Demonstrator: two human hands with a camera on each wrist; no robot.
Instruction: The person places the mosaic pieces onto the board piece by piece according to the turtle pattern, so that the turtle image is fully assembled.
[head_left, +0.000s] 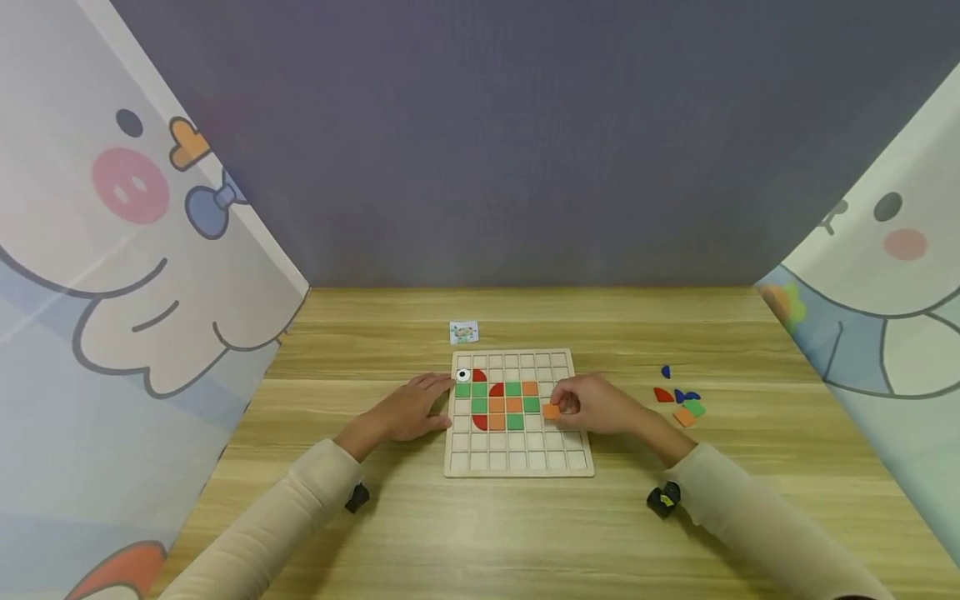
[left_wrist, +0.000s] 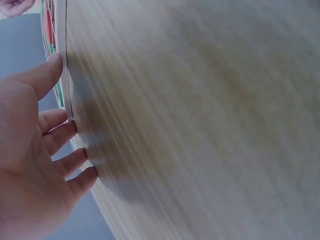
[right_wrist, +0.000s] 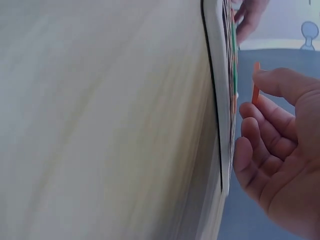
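Note:
A wooden grid board (head_left: 517, 463) lies on the table, with green, orange and red tiles and a white eye piece (head_left: 463, 375) set in its cells. My right hand (head_left: 600, 406) pinches an orange square tile (head_left: 551, 412) between thumb and finger over the board's right half. In the right wrist view that tile (right_wrist: 256, 82) appears edge-on, just off the board. With fingers spread, my left hand (head_left: 408, 408) touches the board's left edge; the left wrist view shows its fingertips (left_wrist: 72, 160) along that rim.
A small printed card (head_left: 463, 332) lies behind the board. Loose pieces sit on the table at the right: a red quarter-round tile (head_left: 663, 395), a green tile (head_left: 695, 408), an orange tile (head_left: 683, 417) and several blue pieces (head_left: 666, 372). A dark panel (head_left: 525, 167) rises behind the table.

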